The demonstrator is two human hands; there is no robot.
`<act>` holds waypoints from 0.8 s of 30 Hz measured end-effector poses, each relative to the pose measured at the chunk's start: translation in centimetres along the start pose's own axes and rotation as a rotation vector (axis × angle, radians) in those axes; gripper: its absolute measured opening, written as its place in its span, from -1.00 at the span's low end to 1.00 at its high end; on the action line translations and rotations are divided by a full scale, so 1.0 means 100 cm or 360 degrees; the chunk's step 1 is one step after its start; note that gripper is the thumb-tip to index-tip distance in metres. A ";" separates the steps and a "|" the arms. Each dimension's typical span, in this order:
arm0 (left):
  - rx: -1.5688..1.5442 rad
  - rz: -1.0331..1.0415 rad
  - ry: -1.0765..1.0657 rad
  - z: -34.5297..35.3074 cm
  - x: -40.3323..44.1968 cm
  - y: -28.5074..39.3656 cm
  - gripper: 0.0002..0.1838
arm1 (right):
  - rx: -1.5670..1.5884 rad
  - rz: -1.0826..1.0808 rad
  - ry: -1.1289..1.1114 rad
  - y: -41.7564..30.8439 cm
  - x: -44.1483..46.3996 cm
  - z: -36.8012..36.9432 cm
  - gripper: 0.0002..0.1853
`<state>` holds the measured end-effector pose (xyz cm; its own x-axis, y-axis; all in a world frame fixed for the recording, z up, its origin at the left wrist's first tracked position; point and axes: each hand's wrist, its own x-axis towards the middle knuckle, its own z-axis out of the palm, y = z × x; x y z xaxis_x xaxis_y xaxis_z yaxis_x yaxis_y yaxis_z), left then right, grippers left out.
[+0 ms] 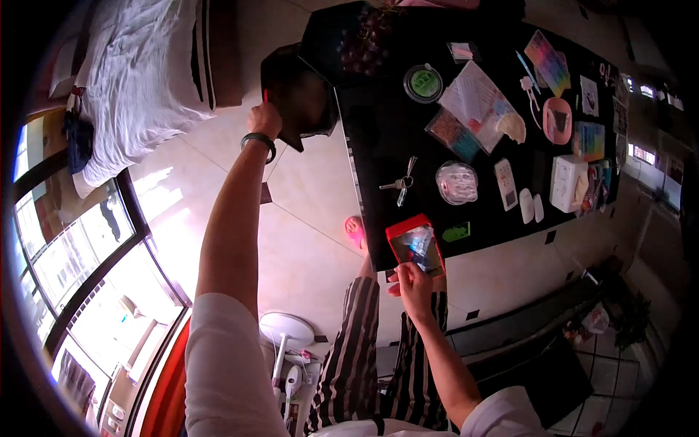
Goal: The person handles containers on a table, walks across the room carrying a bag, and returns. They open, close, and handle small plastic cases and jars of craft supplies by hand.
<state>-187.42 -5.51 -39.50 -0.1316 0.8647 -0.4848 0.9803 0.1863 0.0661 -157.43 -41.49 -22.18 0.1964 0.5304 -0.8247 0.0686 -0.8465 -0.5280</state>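
Forward reaches the left grip [265,121], curled, hold unclear; right grip [414,286] pinches red box [408,226]

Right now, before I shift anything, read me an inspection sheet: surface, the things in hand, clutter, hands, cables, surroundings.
Surface: black table, crowded mostly toward its far and right parts.
Things in hand: red-rimmed box at the table's near edge, clear plastic inside.
Clutter: keys, remote, tissue box, green-topped tub, grapes.
Hands: left hand closed beside a black object, its grip unclear; right hand at the box's near edge, grip partly hidden.
Cables: one thin white cord, possibly a cable.
Surroundings: pale tiled floor, white bedding, windows at left.
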 end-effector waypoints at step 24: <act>-0.0273 -0.0047 0.0237 -0.010 -0.064 -0.056 -0.67 | -0.0010 -0.0186 0.0014 -0.003 -0.012 -0.026 -0.72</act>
<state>-192.24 -11.63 -35.91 -0.1929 0.9146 -0.3554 0.9378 0.2784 0.2075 -155.17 -42.01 -20.52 0.1953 0.6251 -0.7557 0.0978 -0.7791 -0.6192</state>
